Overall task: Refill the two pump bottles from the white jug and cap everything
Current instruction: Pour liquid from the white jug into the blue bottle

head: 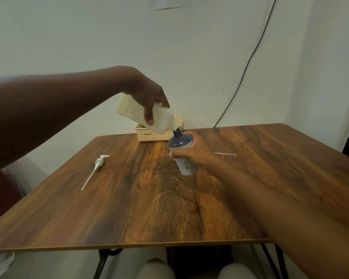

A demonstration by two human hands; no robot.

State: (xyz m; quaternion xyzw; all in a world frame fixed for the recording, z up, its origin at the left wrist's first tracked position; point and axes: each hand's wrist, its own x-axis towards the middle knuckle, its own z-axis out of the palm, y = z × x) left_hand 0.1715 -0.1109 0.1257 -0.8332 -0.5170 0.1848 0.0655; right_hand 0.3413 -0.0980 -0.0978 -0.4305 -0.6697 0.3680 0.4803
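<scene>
Right hand (pixel 191 153) fingers wrap blue bottle (pixel 180 142) on bench (pixel 129 198); left hand (pixel 149 97) fingers clasp white jug (pixel 163 119), spout tipped down onto bottle mouth.

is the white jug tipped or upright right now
Tipped. The left hand holds the white jug tilted, its mouth at the blue bottle's open neck.

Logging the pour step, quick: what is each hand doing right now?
Left hand: grips the tilted white jug, its mouth at the bottle's neck.
Right hand: fingers curled round the blue pump bottle, pump off.
</scene>
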